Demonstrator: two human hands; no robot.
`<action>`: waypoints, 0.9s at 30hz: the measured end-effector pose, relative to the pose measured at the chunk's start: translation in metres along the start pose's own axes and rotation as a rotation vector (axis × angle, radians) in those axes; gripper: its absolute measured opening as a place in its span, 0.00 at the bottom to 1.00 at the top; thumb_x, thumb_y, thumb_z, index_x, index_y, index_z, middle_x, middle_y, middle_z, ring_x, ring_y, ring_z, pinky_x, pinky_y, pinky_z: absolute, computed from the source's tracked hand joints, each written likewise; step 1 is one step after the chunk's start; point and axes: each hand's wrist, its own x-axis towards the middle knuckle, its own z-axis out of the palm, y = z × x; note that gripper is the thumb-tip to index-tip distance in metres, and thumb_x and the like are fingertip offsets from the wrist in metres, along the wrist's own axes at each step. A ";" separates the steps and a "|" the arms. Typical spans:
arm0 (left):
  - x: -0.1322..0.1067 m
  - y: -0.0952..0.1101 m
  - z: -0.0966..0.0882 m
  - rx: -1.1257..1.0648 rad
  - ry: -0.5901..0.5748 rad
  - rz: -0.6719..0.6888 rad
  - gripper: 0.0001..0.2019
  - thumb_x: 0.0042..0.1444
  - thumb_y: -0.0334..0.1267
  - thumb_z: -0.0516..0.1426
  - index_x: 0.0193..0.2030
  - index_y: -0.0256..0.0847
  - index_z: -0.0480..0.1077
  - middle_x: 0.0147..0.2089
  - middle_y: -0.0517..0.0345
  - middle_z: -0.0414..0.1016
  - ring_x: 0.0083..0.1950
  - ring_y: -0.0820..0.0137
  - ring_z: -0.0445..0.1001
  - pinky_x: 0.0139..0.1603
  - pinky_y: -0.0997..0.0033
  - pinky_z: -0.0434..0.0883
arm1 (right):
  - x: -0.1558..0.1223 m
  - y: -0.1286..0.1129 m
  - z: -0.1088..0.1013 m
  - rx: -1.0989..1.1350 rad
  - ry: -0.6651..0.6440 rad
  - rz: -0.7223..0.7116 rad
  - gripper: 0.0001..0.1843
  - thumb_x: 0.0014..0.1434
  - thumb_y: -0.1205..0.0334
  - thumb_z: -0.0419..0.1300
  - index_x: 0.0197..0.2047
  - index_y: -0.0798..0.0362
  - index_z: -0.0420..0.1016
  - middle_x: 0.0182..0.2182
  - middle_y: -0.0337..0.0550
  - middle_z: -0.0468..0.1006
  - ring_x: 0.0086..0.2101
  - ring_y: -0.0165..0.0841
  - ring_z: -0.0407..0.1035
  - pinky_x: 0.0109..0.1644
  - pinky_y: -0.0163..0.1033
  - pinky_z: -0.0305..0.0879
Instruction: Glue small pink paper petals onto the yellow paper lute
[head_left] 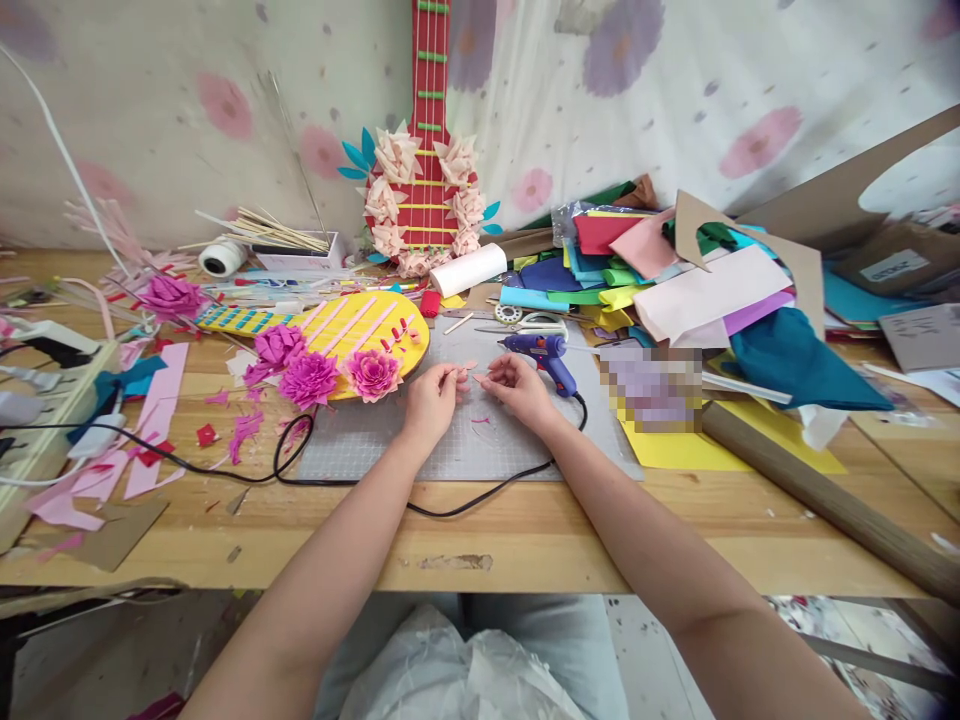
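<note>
Both my hands rest on a grey cutting mat on the wooden table. My left hand is closed in a pinch on a small pale pink paper piece. My right hand is also pinched, its fingertips on a small pink scrap close to the left hand's piece. A blue glue gun lies just behind my right hand, its black cord looping across the mat. To the left lies a yellow guitar-shaped board with magenta paper flowers.
A red paper guitar with cream flowers leans on the back wall. A heap of coloured paper and felt fills the right side, with a cardboard tube in front. Pink scraps, a thread spool and sticks lie at left.
</note>
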 end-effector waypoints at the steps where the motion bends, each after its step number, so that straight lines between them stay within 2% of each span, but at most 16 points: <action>1: -0.001 0.001 0.001 0.023 -0.002 -0.004 0.07 0.57 0.39 0.53 0.32 0.40 0.69 0.33 0.54 0.77 0.29 0.70 0.76 0.28 0.71 0.72 | 0.000 -0.001 0.001 0.034 0.003 0.017 0.19 0.41 0.54 0.64 0.34 0.50 0.61 0.26 0.35 0.69 0.28 0.28 0.65 0.32 0.36 0.63; 4: -0.004 0.002 0.006 0.115 0.036 0.010 0.11 0.51 0.44 0.60 0.27 0.41 0.65 0.29 0.57 0.75 0.27 0.70 0.75 0.29 0.70 0.72 | 0.000 -0.003 0.003 0.125 0.006 0.064 0.22 0.38 0.53 0.66 0.34 0.50 0.61 0.25 0.34 0.70 0.25 0.27 0.65 0.27 0.34 0.61; 7: -0.006 -0.002 0.013 0.075 0.032 0.051 0.15 0.43 0.41 0.65 0.35 0.40 0.66 0.36 0.55 0.76 0.30 0.71 0.75 0.33 0.69 0.73 | 0.000 -0.007 0.005 0.206 -0.004 0.125 0.24 0.36 0.52 0.67 0.33 0.51 0.62 0.25 0.34 0.73 0.23 0.26 0.65 0.26 0.33 0.60; 9: -0.005 -0.005 0.017 -0.026 -0.032 0.029 0.15 0.44 0.38 0.64 0.40 0.40 0.68 0.39 0.53 0.76 0.31 0.71 0.75 0.32 0.70 0.74 | -0.001 -0.009 0.005 0.239 -0.005 0.160 0.25 0.35 0.52 0.68 0.33 0.51 0.62 0.24 0.35 0.74 0.23 0.26 0.66 0.25 0.32 0.60; 13: -0.002 -0.009 0.019 -0.218 -0.099 -0.097 0.08 0.49 0.37 0.61 0.36 0.37 0.73 0.34 0.52 0.78 0.33 0.67 0.78 0.29 0.71 0.74 | -0.005 -0.012 0.003 0.261 -0.018 0.178 0.23 0.36 0.52 0.68 0.33 0.52 0.65 0.25 0.38 0.77 0.25 0.28 0.70 0.26 0.32 0.61; 18: -0.001 -0.007 0.016 -0.286 -0.023 -0.166 0.04 0.49 0.33 0.60 0.32 0.36 0.76 0.30 0.54 0.79 0.32 0.67 0.78 0.26 0.73 0.74 | -0.007 -0.013 0.002 0.223 -0.038 0.142 0.20 0.41 0.54 0.66 0.35 0.52 0.66 0.28 0.40 0.79 0.27 0.30 0.72 0.28 0.34 0.64; 27: 0.001 -0.003 0.017 -0.322 0.048 -0.244 0.03 0.45 0.31 0.62 0.29 0.34 0.75 0.25 0.56 0.76 0.26 0.70 0.76 0.22 0.74 0.73 | -0.006 -0.013 0.005 -0.043 0.112 -0.015 0.13 0.45 0.56 0.62 0.33 0.52 0.67 0.30 0.42 0.77 0.34 0.33 0.73 0.32 0.36 0.66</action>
